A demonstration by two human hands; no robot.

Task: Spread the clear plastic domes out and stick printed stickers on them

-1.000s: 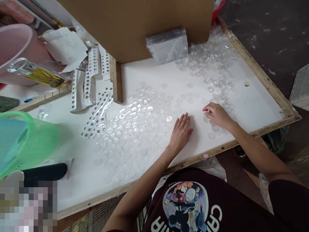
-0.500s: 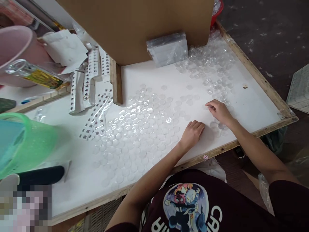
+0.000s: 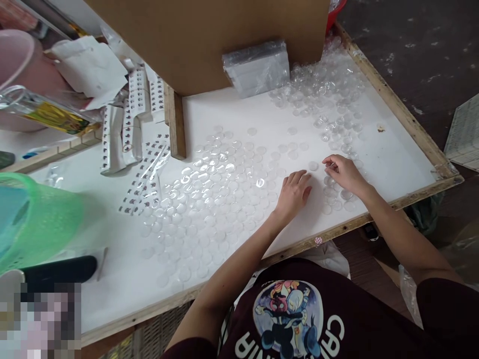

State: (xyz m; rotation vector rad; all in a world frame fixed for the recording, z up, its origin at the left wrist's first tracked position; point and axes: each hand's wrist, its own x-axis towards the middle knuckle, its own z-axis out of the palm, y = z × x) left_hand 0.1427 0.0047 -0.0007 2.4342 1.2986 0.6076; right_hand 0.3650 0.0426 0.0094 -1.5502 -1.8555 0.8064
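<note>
One clear dome [image 3: 313, 165] lies alone on the white counter [image 3: 392, 154], between the hands. Right hand [image 3: 346, 173] curls its fingers just beside it, grip unclear; left hand [image 3: 294, 192] rests loose, empty. Looks like placing singles: next wants a light slide toward the laid-out domes [image 3: 217, 194].

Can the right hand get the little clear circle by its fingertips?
Probably yes. The clear disc lies uncovered on the white board right beside the right hand, and the left hand rests lower down, not between them.
</note>
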